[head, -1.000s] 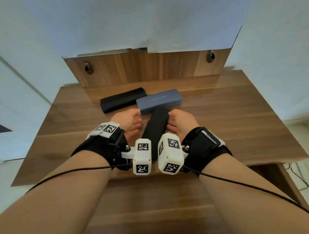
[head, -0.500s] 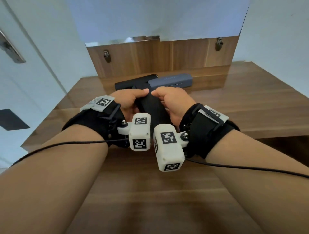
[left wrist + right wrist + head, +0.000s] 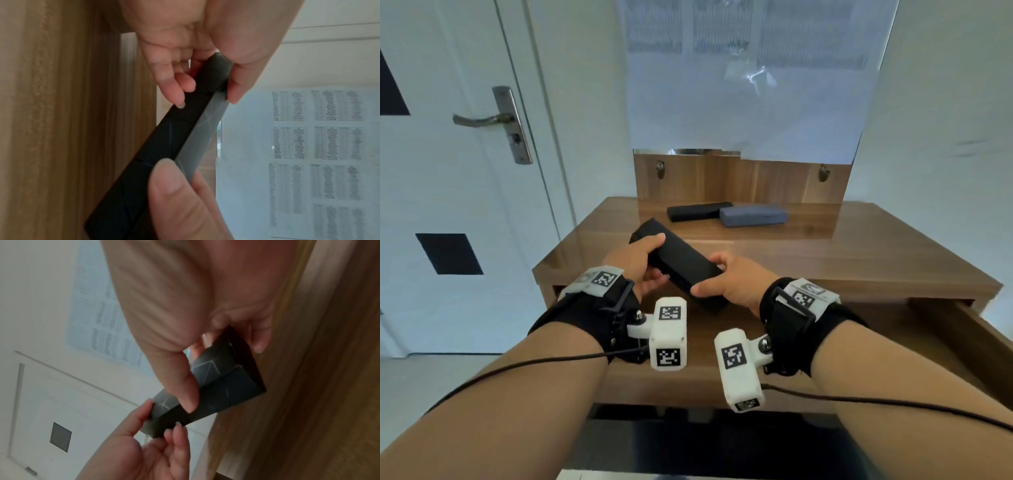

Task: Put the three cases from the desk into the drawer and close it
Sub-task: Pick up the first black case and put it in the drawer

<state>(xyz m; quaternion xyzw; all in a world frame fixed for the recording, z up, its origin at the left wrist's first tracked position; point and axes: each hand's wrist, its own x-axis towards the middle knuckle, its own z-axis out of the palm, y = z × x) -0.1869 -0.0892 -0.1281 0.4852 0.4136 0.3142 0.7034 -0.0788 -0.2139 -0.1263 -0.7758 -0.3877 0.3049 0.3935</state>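
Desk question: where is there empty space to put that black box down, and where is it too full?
Bare wood shows on the desk right of the blue case, out to the right edge, and along the front edge. The back middle is crowded: the flat black case lies against the blue one. The left hand and right hand hold the black case over the open drawer.

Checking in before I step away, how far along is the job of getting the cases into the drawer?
Done: the drawer is open, nothing visibly in it. In hand: the left hand and right hand hold a black case above it. Left: the second black case and grey case on the desk, then closing.
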